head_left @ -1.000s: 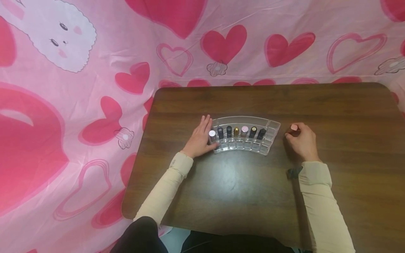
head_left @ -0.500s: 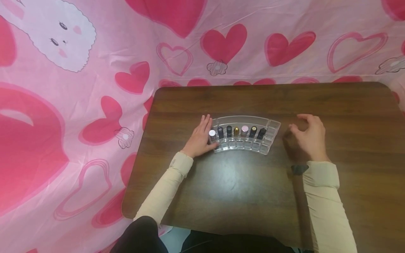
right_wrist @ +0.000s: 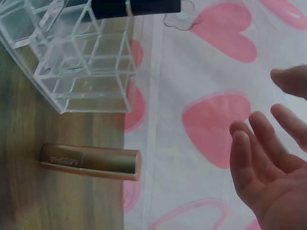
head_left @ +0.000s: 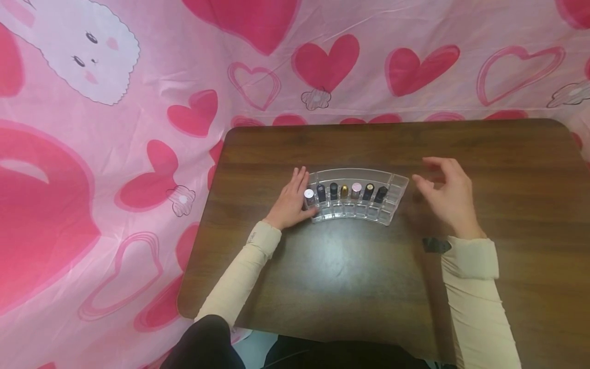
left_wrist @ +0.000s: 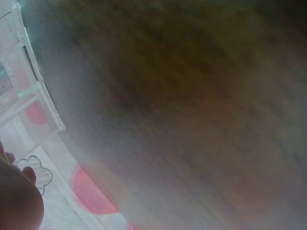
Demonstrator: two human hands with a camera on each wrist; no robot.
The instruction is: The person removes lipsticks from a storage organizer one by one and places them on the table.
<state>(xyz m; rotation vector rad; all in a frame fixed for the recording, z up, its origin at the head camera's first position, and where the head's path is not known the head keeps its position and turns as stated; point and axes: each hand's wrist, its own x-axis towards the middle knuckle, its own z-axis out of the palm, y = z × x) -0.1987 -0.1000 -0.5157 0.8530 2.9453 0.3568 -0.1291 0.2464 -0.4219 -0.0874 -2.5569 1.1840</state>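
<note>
A clear curved lipstick organizer (head_left: 397, 192) lies on the table. One row of it holds several lipsticks, among them a white-topped lipstick (head_left: 309, 195), a gold lipstick (head_left: 344, 192) and a pink-topped lipstick (head_left: 356, 190). My left hand (head_left: 289, 205) rests against the organizer's left end, fingers extended, thumb at its front corner. To the right of the organizer, my right hand (head_left: 454, 202) is raised with thumb and fingers apart, holding nothing. A copper-coloured lipstick (right_wrist: 91, 162) stands upright on the table in the right wrist view, apart from the hand; the head view does not show it clearly.
The brown wooden table (head_left: 341, 277) has rounded corners. A pink cloth (head_left: 272, 41) printed with hearts hangs behind it and on its left side. A dark strap end (head_left: 435, 245) sticks out from the right wrist.
My right hand has let go of the lipstick it pinched a second ago; its thumb and fingers have spread and it has risen away from it. The left hand has stayed put.
</note>
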